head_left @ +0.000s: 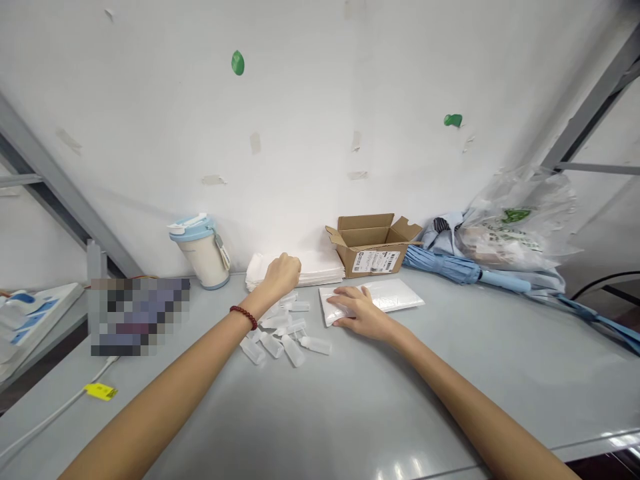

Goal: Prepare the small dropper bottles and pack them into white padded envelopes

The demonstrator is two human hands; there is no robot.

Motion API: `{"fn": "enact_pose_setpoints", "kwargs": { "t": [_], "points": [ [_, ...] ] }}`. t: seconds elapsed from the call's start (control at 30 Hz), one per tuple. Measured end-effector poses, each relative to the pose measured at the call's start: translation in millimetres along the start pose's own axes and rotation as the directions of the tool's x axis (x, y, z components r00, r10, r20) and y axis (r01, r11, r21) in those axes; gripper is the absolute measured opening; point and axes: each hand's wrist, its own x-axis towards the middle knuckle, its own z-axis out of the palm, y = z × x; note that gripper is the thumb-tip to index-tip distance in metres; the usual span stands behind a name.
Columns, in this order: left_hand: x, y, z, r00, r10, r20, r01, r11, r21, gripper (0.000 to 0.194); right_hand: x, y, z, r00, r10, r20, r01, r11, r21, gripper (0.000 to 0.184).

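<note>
My left hand [283, 275], with a dark red bead bracelet [244, 317] at the wrist, is closed in front of a stack of flat white sheets [323, 268]. Its fingertips are hidden, so whatever they pinch cannot be made out. Below that wrist lies a loose pile of small translucent plastic bottles [293, 350]. My right hand [363, 312] rests with fingers apart on the left part of a flat white packet [400, 295], which looks like glossy plastic.
An open cardboard box [373, 250] stands behind the packet. Right of it lie a folded blue umbrella [445, 263] and a clear plastic bag [520, 220]. A cream tumbler [203, 257] with a blue lid is at the left, near a cable with a yellow tag [101, 391].
</note>
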Motion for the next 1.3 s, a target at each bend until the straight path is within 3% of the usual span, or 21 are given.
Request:
{"fn": "enact_pose_setpoints", "kwargs": {
  "t": [0.2,0.27,0.47,0.67,0.73,0.83,0.9,0.97,1.03,1.1,1.17,1.3],
  "points": [
    [-0.5,0.0,4.3,0.999,-0.001,-0.042,0.001,1.0,-0.005,0.025,0.1,-3.5,6.5,0.998,-0.053,-0.044,0.048,0.991,-0.122,0.052],
    [-0.9,-1.1,5.5,0.997,0.011,-0.073,-0.012,1.0,-0.005,0.018,0.7,-5.6,9.3,0.995,-0.088,-0.038,0.08,0.981,-0.176,0.048],
    [-3.2,-6.3,1.5,0.982,0.055,-0.181,-0.057,0.998,-0.005,0.023,3.3,-12.5,8.8,0.979,-0.202,0.002,0.195,0.941,-0.276,0.048],
    [-13.3,-8.3,-9.2,0.954,0.014,-0.3,-0.025,0.999,-0.035,0.022,3.6,-9.4,4.6,0.972,-0.237,0.01,0.233,0.948,-0.219,0.045],
    [-24.4,-7.9,-10.0,0.936,-0.031,-0.352,0.014,0.999,-0.052,0.022,2.3,-7.8,0.9,0.971,-0.235,-0.042,0.223,0.957,-0.185,0.048],
    [-49.4,-6.8,-4.6,0.889,-0.067,-0.452,0.031,0.996,-0.087,0.022,-0.7,-9.9,-7.5,0.94,-0.213,-0.268,0.186,0.975,-0.122,0.069],
    [-68.4,-5.3,3.5,0.783,-0.024,-0.621,-0.081,0.987,-0.141,0.02,-2.9,-15.8,-12.2,0.872,-0.191,-0.45,0.157,0.981,-0.112,0.084],
    [-86.3,-2.5,13.8,0.688,0.054,-0.724,-0.223,0.965,-0.14,0.019,-4.8,-25.1,-13.4,0.785,-0.214,-0.581,0.126,0.974,-0.189,0.09],
    [-101.6,2.0,24.5,0.64,0.137,-0.756,-0.328,0.939,-0.107,0.022,-6.8,-35.8,-10.5,0.749,-0.285,-0.598,0.096,0.94,-0.327,0.084],
    [-113.5,8.2,33.6,0.64,0.174,-0.748,-0.387,0.914,-0.118,0.031,-8.8,-46.1,-5.2,0.8,-0.317,-0.509,0.065,0.889,-0.452,0.071],
    [-122.0,15.2,40.2,0.666,0.224,-0.711,-0.462,0.873,-0.158,0.037,-10.7,-54.4,-0.1,0.863,-0.275,-0.423,0.019,0.855,-0.518,0.065],
    [-130.6,27.5,45.3,0.723,0.355,-0.592,-0.597,0.753,-0.277,0.042,-13.8,-62.3,3.3,0.915,-0.167,-0.368,-0.046,0.862,-0.505,0.069]
  ]
}}
